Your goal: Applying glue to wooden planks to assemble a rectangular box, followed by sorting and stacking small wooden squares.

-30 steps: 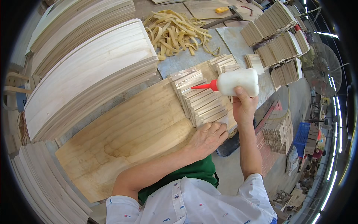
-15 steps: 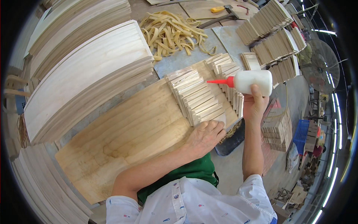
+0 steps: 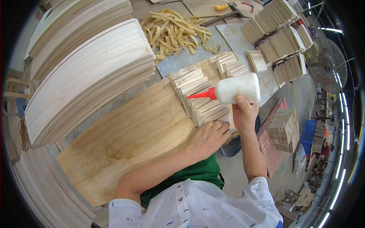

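My right hand (image 3: 246,115) grips a white squeeze bottle (image 3: 237,88) with a long red nozzle (image 3: 202,94). The bottle lies nearly level, its tip pointing left over a row of overlapping thin wooden pieces (image 3: 190,85). Whether the tip touches the wood, I cannot tell. At the near end of that row rests my left hand (image 3: 211,138), fingers curled and closed; what lies under them is hidden. A second row of wooden pieces (image 3: 228,65) runs alongside, partly covered by the bottle. Both rows sit on a large wooden board (image 3: 133,148).
Tall stacks of wide boards (image 3: 91,68) stand at the left. Beyond the rows lie a heap of yellowish bands (image 3: 175,32) and a hammer (image 3: 230,15). Small wooden pieces (image 3: 273,22) are stacked at the far right, and a fan (image 3: 327,64) stands behind them.
My right hand has brought the bottle left and nearer, so its nozzle now reaches across the first row of pieces. My left hand has stayed in place.
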The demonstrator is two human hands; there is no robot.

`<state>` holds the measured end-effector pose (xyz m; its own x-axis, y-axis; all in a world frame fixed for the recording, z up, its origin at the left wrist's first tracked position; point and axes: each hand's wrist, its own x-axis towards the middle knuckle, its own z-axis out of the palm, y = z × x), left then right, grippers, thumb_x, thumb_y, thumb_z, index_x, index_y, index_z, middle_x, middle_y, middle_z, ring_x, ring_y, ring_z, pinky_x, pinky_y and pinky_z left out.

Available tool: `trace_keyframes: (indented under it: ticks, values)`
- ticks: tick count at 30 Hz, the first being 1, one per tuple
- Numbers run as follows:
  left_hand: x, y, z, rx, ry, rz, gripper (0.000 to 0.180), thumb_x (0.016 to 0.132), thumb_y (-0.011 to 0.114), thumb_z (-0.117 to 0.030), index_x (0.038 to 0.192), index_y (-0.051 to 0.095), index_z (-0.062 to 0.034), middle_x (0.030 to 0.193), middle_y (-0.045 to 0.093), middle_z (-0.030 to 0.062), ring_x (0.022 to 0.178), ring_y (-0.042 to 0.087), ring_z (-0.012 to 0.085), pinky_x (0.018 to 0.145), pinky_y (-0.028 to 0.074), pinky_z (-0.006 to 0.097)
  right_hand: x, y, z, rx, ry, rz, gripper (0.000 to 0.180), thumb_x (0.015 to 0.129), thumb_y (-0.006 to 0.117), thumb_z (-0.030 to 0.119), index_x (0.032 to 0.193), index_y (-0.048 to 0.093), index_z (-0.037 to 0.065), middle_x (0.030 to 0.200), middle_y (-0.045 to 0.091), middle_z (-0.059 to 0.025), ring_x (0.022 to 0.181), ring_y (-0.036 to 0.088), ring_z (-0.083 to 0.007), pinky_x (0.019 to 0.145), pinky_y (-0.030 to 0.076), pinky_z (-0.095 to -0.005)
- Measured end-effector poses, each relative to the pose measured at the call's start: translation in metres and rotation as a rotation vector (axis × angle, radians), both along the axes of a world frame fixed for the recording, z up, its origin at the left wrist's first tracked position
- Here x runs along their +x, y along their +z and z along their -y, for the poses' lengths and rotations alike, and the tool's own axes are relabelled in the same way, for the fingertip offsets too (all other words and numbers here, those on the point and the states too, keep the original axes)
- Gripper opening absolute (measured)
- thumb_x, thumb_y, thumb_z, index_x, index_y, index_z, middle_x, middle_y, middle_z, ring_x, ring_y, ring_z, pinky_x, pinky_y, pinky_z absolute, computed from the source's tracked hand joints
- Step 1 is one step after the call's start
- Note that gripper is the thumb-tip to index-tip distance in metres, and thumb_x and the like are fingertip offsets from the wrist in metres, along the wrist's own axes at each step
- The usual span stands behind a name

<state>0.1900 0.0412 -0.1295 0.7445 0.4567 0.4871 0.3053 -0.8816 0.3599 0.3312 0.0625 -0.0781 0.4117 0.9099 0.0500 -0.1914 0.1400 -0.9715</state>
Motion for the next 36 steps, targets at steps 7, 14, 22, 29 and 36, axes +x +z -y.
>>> trace_keyframes:
  ticks: [7, 14, 22, 29, 36]
  values:
    - [0.000, -0.003, 0.000, -0.008, -0.011, -0.021, 0.020, 0.077, 0.055, -0.020, 0.096, 0.058, -0.0123, 0.101, 0.053, 0.0010, 0.095, 0.047, 0.0162, 0.079, 0.036, 0.029, 0.000, 0.005, -0.006, 0.006, 0.040, 0.052, 0.066, 0.069, 0.080, 0.003, 0.125, 0.044, 0.001, 0.111, 0.061, -0.0105, 0.102, 0.060, -0.0196, 0.091, 0.048, -0.0342]
    - [0.000, 0.001, 0.000, -0.007, -0.021, -0.026, 0.021, 0.077, 0.055, -0.020, 0.096, 0.057, -0.0122, 0.102, 0.053, 0.0016, 0.096, 0.047, 0.0166, 0.079, 0.036, 0.030, 0.015, 0.013, -0.009, -0.007, 0.124, 0.173, 0.070, 0.066, 0.082, 0.003, 0.124, 0.043, 0.000, 0.114, 0.061, -0.0127, 0.106, 0.060, -0.0222, 0.093, 0.048, -0.0363]
    - [0.000, 0.002, -0.001, -0.004, -0.006, 0.003, 0.018, 0.077, 0.054, -0.020, 0.093, 0.058, -0.0114, 0.098, 0.052, 0.0012, 0.095, 0.048, 0.0157, 0.080, 0.037, 0.029, 0.031, 0.028, -0.014, 0.052, 0.179, 0.259, 0.072, 0.065, 0.081, 0.001, 0.126, 0.041, 0.000, 0.117, 0.061, -0.0153, 0.109, 0.059, -0.0253, 0.095, 0.047, -0.0393]
    - [0.001, 0.000, 0.000, -0.019, -0.025, -0.036, 0.021, 0.077, 0.054, -0.020, 0.095, 0.057, -0.0110, 0.102, 0.051, 0.0017, 0.098, 0.047, 0.0162, 0.082, 0.036, 0.029, 0.059, 0.026, -0.009, 0.041, 0.039, 0.228, 0.067, 0.068, 0.078, 0.000, 0.125, 0.043, 0.000, 0.119, 0.059, -0.0152, 0.109, 0.059, -0.0254, 0.095, 0.047, -0.0389]
    - [0.000, -0.001, 0.000, -0.001, -0.015, -0.025, 0.022, 0.077, 0.055, -0.019, 0.098, 0.057, -0.0123, 0.105, 0.053, 0.0018, 0.096, 0.046, 0.0176, 0.081, 0.036, 0.030, 0.044, 0.028, 0.006, 0.124, 0.045, 0.065, 0.067, 0.071, 0.080, 0.014, 0.126, 0.046, -0.005, 0.120, 0.058, -0.0177, 0.110, 0.058, -0.0290, 0.096, 0.046, -0.0404]
